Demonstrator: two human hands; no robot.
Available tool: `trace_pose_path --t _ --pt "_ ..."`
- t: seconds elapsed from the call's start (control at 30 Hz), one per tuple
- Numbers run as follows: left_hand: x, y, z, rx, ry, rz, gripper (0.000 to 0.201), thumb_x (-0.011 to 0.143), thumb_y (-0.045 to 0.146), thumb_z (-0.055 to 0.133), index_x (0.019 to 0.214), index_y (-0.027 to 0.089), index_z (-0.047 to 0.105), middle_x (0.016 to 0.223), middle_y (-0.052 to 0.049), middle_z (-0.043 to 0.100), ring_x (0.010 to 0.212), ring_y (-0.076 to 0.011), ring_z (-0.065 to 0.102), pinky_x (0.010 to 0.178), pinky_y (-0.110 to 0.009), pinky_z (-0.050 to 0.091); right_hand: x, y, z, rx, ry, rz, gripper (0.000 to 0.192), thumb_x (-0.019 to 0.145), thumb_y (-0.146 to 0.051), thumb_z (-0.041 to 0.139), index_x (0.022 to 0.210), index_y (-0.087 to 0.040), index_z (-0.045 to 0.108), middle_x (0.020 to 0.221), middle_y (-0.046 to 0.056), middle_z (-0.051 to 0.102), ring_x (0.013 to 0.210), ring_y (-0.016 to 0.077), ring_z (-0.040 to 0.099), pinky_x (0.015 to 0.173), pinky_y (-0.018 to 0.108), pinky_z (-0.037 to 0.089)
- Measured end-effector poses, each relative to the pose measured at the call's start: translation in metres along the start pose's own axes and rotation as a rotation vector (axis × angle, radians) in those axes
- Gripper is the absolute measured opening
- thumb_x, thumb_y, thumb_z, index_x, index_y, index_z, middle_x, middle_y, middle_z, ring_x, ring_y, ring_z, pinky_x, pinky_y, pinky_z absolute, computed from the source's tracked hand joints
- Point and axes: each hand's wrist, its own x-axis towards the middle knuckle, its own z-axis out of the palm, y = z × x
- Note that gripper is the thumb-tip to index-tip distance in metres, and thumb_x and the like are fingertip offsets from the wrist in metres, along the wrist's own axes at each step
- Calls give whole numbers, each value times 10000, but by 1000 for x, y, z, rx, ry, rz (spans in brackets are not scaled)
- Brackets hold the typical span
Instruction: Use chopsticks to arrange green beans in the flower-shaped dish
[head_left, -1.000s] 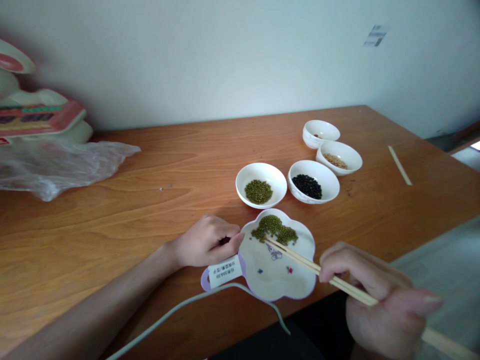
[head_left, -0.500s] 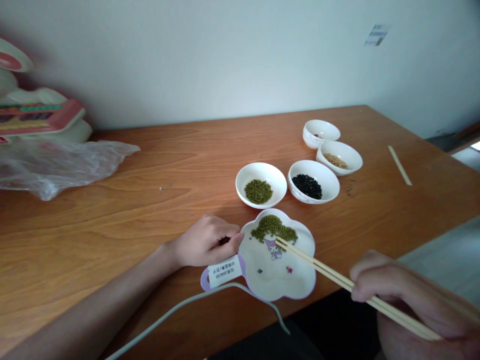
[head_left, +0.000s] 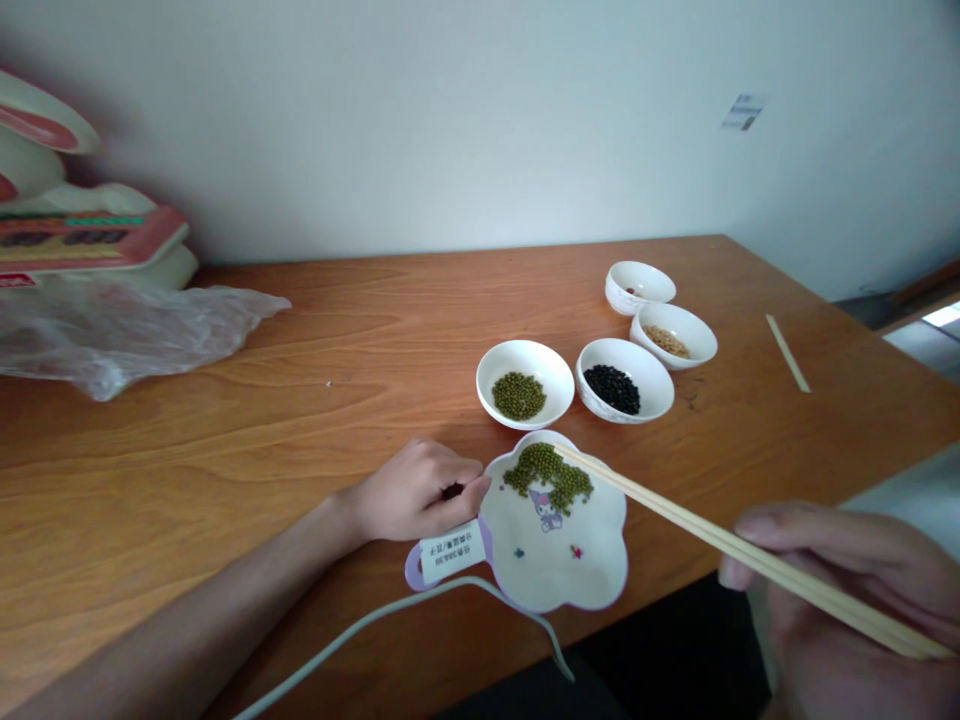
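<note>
My right hand (head_left: 847,590) grips a pair of pale wooden chopsticks (head_left: 675,512), held close together. Their tips reach the mung beans (head_left: 571,486) heaped at the far side of a white flower-shaped dish (head_left: 559,575) with a lilac rim and a cartoon print. I cannot tell whether a bean is between the tips. Curled into a loose fist, my left hand (head_left: 424,488) pinches the dish's left rim beside its labelled handle (head_left: 454,552). Behind the dish stands a white bowl (head_left: 555,385) of mung beans.
To its right are a bowl (head_left: 660,385) with black beans, another (head_left: 701,345) with yellowish beans, and one (head_left: 649,280) with a few reddish bits. A pale stick (head_left: 787,353) lies far right. A cable (head_left: 352,630) crosses in front; plastic wrap (head_left: 202,325) lies left.
My right hand has shifted right, and the chopstick tips have moved from the middle of the dish toward its far edge, over the bean heap. My left hand stays at the rim.
</note>
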Motion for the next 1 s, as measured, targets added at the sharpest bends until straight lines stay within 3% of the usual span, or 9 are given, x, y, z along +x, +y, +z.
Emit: trace_pose_path --t 0.1,0.17,0.2,0.3,0.5,0.63,0.8,1.0 --pt "0 0 0 -7 -7 -7 328 1026 250 435 708 177 454 621 31 479 545 -84 405 573 -265 305 -2 -3 -2 18 -68 104 819 903 -808 155 807 -268 763 755 62 730 721 245 683 683 392 513" --pt "0 1 -1 -17 -11 -12 330 1027 253 436 705 178 441 619 35 463 547 -84 395 575 -267 301 -3 -12 2 48 -93 189 722 981 -699 196 813 -265 748 820 56 724 824 238 680 806 388 513" --pt "0 1 -1 -23 -15 -15 330 1027 254 436 705 179 436 620 37 458 546 -84 392 574 -267 299 -3 -16 6 61 -74 192 591 1016 -615 299 815 -262 728 826 48 706 848 235 667 829 386 507" --pt "0 1 -1 -39 -28 -21 323 1026 253 438 711 181 430 627 40 454 548 -82 392 568 -267 295 -4 -25 15 13 -74 129 322 1005 -432 508 784 -246 652 768 25 629 797 207 619 729 337 482" --pt "1 0 -2 -31 -26 -20 319 1020 248 445 708 180 429 622 42 450 548 -82 390 573 -262 304 2 -28 28 -138 -335 20 488 1060 -430 307 808 -253 686 769 28 688 754 177 650 611 281 452" --pt "0 0 -2 -28 -23 -15 321 1024 247 439 710 179 440 625 38 457 551 -83 396 573 -264 303 2 -24 33 -110 -495 38 632 1051 -522 163 770 -240 654 739 44 673 712 191 654 586 303 455" --pt "-1 0 -2 -34 -22 -13 320 1023 241 441 711 176 460 627 34 471 549 -81 407 568 -266 306 -3 -17 39 -36 -554 64 751 968 -699 43 785 -241 609 723 65 636 672 214 617 600 353 459" --pt "0 -1 -1 -39 -25 -16 329 1030 256 430 712 176 453 625 32 476 545 -80 407 564 -260 302 -2 -12 44 -53 -534 31 726 984 -665 32 799 -249 598 738 69 642 670 215 609 553 347 440"
